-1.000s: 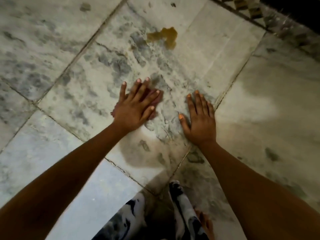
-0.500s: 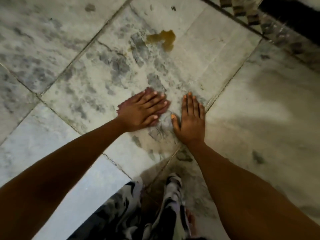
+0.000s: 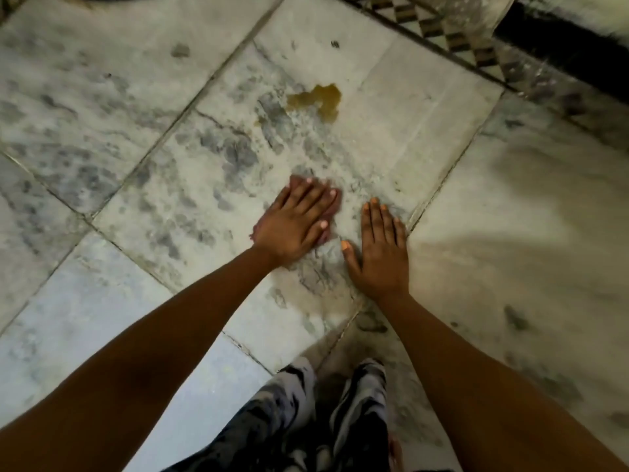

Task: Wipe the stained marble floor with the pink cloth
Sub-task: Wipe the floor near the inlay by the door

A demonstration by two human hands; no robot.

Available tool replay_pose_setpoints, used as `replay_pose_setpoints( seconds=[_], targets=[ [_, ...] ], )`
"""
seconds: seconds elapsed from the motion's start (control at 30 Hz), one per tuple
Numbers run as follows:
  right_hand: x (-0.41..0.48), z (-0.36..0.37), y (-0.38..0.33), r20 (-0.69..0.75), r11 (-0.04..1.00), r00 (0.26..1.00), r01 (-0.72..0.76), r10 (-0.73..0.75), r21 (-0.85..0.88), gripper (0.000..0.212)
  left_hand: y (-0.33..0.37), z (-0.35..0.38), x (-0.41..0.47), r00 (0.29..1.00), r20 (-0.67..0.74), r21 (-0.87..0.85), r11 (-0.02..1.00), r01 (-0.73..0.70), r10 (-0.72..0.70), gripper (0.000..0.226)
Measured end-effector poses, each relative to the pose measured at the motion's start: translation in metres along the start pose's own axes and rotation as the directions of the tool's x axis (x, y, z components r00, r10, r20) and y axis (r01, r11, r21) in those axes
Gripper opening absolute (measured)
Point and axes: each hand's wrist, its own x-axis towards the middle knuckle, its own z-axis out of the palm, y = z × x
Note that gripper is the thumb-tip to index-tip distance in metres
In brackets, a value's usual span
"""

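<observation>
My left hand (image 3: 295, 222) lies flat on the pink cloth (image 3: 295, 181), pressing it onto the marble floor (image 3: 190, 199); only the cloth's edges show around the fingers and palm. A yellow-brown stain (image 3: 318, 98) sits on the same slab, well beyond the cloth. Flat on the floor to the right of the cloth rests my right hand (image 3: 383, 248), fingers together, holding nothing.
Grey-veined marble slabs with dark joints spread all around. A patterned tile border (image 3: 439, 28) and a dark gap (image 3: 561, 46) run along the top right. My knees in black-and-white trousers (image 3: 306, 413) are at the bottom centre.
My left hand has slid the cloth to the right, closer to my right hand, with its fingers drawn together. The right hand stays planted.
</observation>
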Motion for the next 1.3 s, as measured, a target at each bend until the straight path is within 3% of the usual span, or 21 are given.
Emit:
replay_pose_setpoints(
  seconds=[0.1, 0.27, 0.33, 0.4, 0.53, 0.6, 0.7, 0.8, 0.9, 0.93, 1.0, 1.07, 1.13, 1.2, 1.3],
  targets=[
    [-0.001, 0.000, 0.001, -0.010, 1.000, 1.000, 0.009, -0.008, 0.010, 0.067, -0.034, 0.004, -0.025, 1.000, -0.029, 0.060, 0.998, 0.006, -0.004, 0.056],
    [0.031, -0.015, -0.001, -0.122, 0.999, 0.992, 0.043, -0.039, 0.033, 0.064, -0.073, -0.011, 0.014, 0.928, -0.050, -0.029, 0.930, 0.368, -0.369, 0.056],
    [0.059, -0.018, -0.007, -0.139, 0.999, 0.990, -0.001, 0.007, 0.041, 0.065, -0.074, -0.017, 0.043, 0.900, -0.029, -0.052, 0.900, 0.433, -0.434, 0.056],
    [0.084, -0.015, -0.011, -0.115, 0.999, 0.993, -0.036, 0.037, 0.014, 0.066, -0.066, -0.017, 0.055, 0.910, -0.028, -0.059, 0.909, 0.412, -0.414, 0.058],
    [0.118, 0.000, -0.015, -0.076, 0.996, 0.994, -0.086, 0.084, -0.026, 0.068, -0.071, -0.007, 0.015, 0.980, -0.037, -0.028, 0.980, 0.195, -0.196, 0.059],
    [0.124, 0.004, -0.015, -0.072, 0.995, 0.993, -0.099, 0.097, -0.032, 0.068, -0.094, -0.005, -0.003, 0.974, -0.071, -0.009, 0.976, 0.217, -0.217, 0.057],
    [0.121, 0.007, -0.013, -0.091, 0.995, 0.992, -0.087, 0.083, -0.042, 0.066, -0.125, -0.011, 0.005, 0.908, -0.080, -0.053, 0.911, 0.408, -0.411, 0.057],
    [0.117, 0.009, -0.014, -0.114, 0.996, 0.990, -0.084, 0.081, -0.018, 0.064, -0.151, -0.023, 0.054, 0.759, -0.070, -0.155, 0.758, 0.633, -0.648, 0.055],
    [0.118, 0.006, -0.017, -0.112, 0.997, 0.991, -0.079, 0.079, 0.007, 0.065, -0.157, -0.032, 0.107, 0.670, -0.063, -0.226, 0.664, 0.713, -0.740, 0.054],
    [0.121, 0.005, -0.016, -0.106, 0.997, 0.992, -0.073, 0.073, -0.002, 0.066, -0.153, -0.031, 0.118, 0.683, -0.069, -0.235, 0.677, 0.697, -0.728, 0.054],
    [0.125, 0.003, -0.014, -0.087, 0.997, 0.993, -0.075, 0.073, -0.015, 0.066, -0.135, -0.026, 0.121, 0.773, -0.092, -0.227, 0.769, 0.598, -0.628, 0.055],
    [0.125, 0.002, -0.014, -0.082, 0.997, 0.994, -0.078, 0.076, -0.024, 0.066, -0.117, -0.021, 0.095, 0.873, -0.101, -0.198, 0.869, 0.453, -0.478, 0.057],
    [0.124, 0.001, -0.015, -0.055, 0.995, 0.994, -0.092, 0.091, -0.023, 0.067, -0.111, -0.017, 0.059, 0.916, -0.078, -0.158, 0.912, 0.379, -0.394, 0.058],
    [0.125, -0.001, -0.016, -0.037, 0.994, 0.994, -0.107, 0.106, -0.022, 0.068, -0.124, -0.015, 0.035, 0.884, -0.074, -0.123, 0.884, 0.451, -0.461, 0.058],
    [0.126, -0.001, -0.017, -0.037, 0.993, 0.993, -0.111, 0.110, -0.032, 0.067, -0.155, -0.022, 0.050, 0.743, -0.065, -0.130, 0.744, 0.656, -0.667, 0.057]
  ],
)
